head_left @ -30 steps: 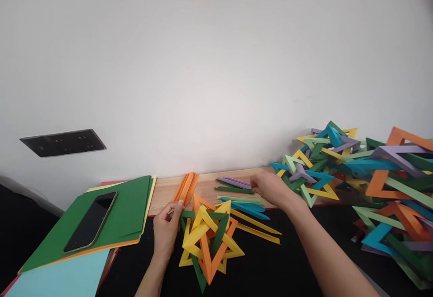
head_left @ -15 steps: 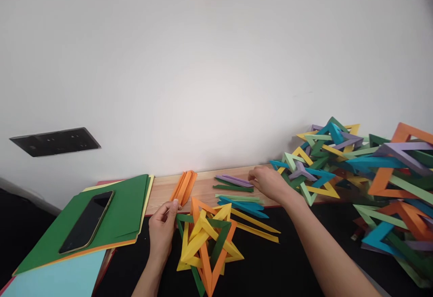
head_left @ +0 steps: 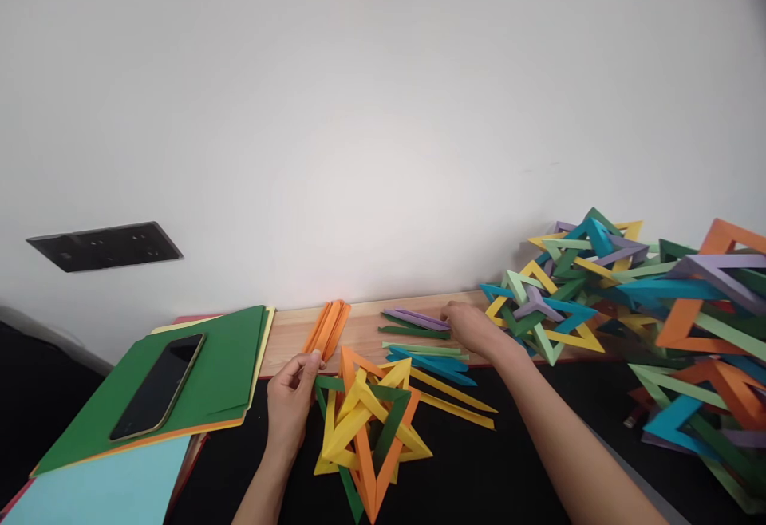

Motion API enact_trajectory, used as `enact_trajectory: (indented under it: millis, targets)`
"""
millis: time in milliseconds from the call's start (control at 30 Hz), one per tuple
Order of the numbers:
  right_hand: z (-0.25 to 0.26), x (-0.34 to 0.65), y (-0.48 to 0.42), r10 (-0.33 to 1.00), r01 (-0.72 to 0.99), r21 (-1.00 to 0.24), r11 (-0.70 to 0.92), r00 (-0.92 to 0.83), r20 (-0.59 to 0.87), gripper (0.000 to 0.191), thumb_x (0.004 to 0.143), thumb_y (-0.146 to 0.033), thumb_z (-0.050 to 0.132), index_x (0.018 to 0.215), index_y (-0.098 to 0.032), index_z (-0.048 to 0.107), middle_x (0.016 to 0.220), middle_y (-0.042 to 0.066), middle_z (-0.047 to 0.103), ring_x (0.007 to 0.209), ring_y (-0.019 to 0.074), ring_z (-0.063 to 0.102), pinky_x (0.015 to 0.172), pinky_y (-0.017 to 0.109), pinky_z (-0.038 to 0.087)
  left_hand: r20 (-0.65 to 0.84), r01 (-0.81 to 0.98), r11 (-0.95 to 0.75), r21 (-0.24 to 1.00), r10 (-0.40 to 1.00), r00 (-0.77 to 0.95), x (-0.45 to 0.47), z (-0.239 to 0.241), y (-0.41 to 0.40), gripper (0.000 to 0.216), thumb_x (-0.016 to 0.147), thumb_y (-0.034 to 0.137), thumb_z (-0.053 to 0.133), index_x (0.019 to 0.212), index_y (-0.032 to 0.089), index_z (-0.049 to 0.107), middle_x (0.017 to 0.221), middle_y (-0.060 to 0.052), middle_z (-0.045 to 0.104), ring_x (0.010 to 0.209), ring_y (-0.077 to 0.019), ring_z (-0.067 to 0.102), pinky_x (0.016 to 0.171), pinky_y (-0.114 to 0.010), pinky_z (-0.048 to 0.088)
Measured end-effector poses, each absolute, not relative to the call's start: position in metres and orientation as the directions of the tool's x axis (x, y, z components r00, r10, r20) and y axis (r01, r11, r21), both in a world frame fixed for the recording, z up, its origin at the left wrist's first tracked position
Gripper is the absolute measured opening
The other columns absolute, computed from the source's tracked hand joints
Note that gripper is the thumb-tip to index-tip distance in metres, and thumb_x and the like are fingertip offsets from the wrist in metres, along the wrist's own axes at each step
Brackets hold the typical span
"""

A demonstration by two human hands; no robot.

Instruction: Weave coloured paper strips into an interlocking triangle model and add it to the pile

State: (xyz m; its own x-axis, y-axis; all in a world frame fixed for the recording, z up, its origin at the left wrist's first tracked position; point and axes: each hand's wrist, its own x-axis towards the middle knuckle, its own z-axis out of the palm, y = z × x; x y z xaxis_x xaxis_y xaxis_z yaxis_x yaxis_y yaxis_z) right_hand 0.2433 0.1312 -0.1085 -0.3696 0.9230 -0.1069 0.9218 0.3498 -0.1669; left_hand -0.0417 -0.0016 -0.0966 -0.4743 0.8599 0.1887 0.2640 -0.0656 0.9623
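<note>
My left hand (head_left: 291, 401) pinches the green corner of a folded-paper star (head_left: 353, 429) made of interlocked yellow, orange and green frames. Its lower tip runs close to the bottom of the view. Farther right, my right hand (head_left: 472, 327) has its fingers closed at the right end of the purple paper strips (head_left: 412, 317); the fingertips are partly hidden. Dark green strips (head_left: 412, 332) lie right beside the purple ones. Nearer me are light green strips (head_left: 422, 349), blue strips (head_left: 440, 367) and two yellow strips (head_left: 460, 404). A bundle of orange strips (head_left: 328, 327) lies just beyond my left hand.
Finished multicoloured paper stars (head_left: 556, 309) are piled at the right against the wall (head_left: 383, 126). On the left, a phone (head_left: 159, 385) rests on stacked green paper sheets (head_left: 230, 365), with light blue paper (head_left: 113, 481) below. A black socket panel (head_left: 104, 246) is on the wall.
My right hand has shifted slightly down onto the ends of the purple strips. My left hand keeps its hold on the star, and the view has moved a little.
</note>
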Motion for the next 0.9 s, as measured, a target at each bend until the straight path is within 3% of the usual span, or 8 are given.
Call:
enact_trajectory:
  millis: [100, 233, 333, 433, 567, 800, 900]
  targets:
    - [-0.106, 0.242, 0.130, 0.918, 0.910, -0.181, 0.372, -0.390, -0.074, 0.016, 0.089, -0.015, 0.053, 0.102, -0.012, 0.062, 0.106, 0.008, 0.062, 0.097, 0.0194, 0.059, 0.083, 0.036, 0.047, 0.199, 0.268, -0.075, 0.960, 0.860, -0.470, -0.043, -0.099, -0.001, 0.031, 0.072, 0.045, 0.065, 0.060, 0.016, 0.065, 0.059, 0.000, 0.061, 0.046, -0.0110, 0.047, 0.041, -0.019, 0.036]
    - [-0.107, 0.236, 0.130, 0.912, 0.897, -0.196, 0.397, -0.409, -0.026, 0.031, 0.085, 0.003, 0.044, 0.103, -0.011, 0.064, 0.110, 0.010, 0.062, 0.104, 0.0194, 0.055, 0.085, 0.030, 0.044, 0.202, 0.274, -0.079, 0.959, 0.866, -0.457, -0.045, -0.102, -0.002, 0.031, 0.074, 0.045, 0.064, 0.062, 0.016, 0.065, 0.058, 0.001, 0.061, 0.047, -0.0113, 0.048, 0.042, -0.019, 0.036]
    - [-0.113, 0.230, 0.130, 0.919, 0.907, -0.177, 0.383, -0.393, -0.024, 0.016, 0.089, -0.012, 0.052, 0.101, -0.011, 0.062, 0.110, 0.008, 0.061, 0.103, 0.0204, 0.056, 0.086, 0.037, 0.046, 0.203, 0.278, -0.079, 0.957, 0.869, -0.452, -0.046, -0.104, -0.001, 0.031, 0.076, 0.044, 0.063, 0.063, 0.016, 0.064, 0.060, 0.000, 0.062, 0.045, -0.0105, 0.046, 0.040, -0.019, 0.034]
    - [-0.120, 0.227, 0.131, 0.927, 0.921, -0.149, 0.361, -0.371, -0.051, 0.019, 0.090, -0.027, 0.056, 0.102, -0.013, 0.061, 0.106, 0.007, 0.062, 0.096, 0.0196, 0.060, 0.082, 0.040, 0.050, 0.215, 0.289, -0.090, 0.953, 0.872, -0.439, -0.046, -0.105, 0.000, 0.031, 0.077, 0.043, 0.062, 0.063, 0.016, 0.064, 0.062, 0.000, 0.062, 0.053, -0.0127, 0.052, 0.048, -0.019, 0.041]
    - [-0.121, 0.226, 0.130, 0.935, 0.933, -0.116, 0.340, -0.348, -0.066, 0.023, 0.091, -0.029, 0.055, 0.106, -0.013, 0.059, 0.107, 0.007, 0.062, 0.094, 0.0190, 0.061, 0.081, 0.039, 0.051, 0.234, 0.311, -0.104, 0.945, 0.879, -0.416, -0.048, -0.107, 0.001, 0.030, 0.079, 0.043, 0.060, 0.063, 0.017, 0.063, 0.064, -0.001, 0.063, 0.066, -0.0164, 0.059, 0.062, -0.022, 0.046]
    - [-0.117, 0.222, 0.126, 0.967, 0.965, -0.087, 0.248, -0.253, -0.042, 0.027, 0.091, -0.030, 0.055, 0.112, -0.012, 0.057, 0.109, 0.009, 0.061, 0.093, 0.0196, 0.061, 0.080, 0.039, 0.052, 0.269, 0.383, -0.145, 0.912, 0.918, -0.293, -0.052, -0.096, -0.005, 0.023, 0.079, 0.040, 0.062, 0.083, 0.018, 0.066, 0.078, -0.004, 0.067, 0.074, -0.0197, 0.062, 0.070, -0.028, 0.047]
    - [-0.117, 0.221, 0.125, 0.976, 0.972, -0.105, 0.212, -0.216, -0.029, 0.026, 0.091, -0.030, 0.055, 0.110, -0.012, 0.058, 0.108, 0.008, 0.061, 0.092, 0.0193, 0.062, 0.079, 0.038, 0.052, 0.297, 0.407, -0.197, 0.892, 0.934, -0.199, -0.054, -0.086, -0.008, 0.018, 0.075, 0.036, 0.065, 0.079, 0.019, 0.067, 0.081, -0.004, 0.066, 0.078, -0.0210, 0.062, 0.071, -0.029, 0.047]
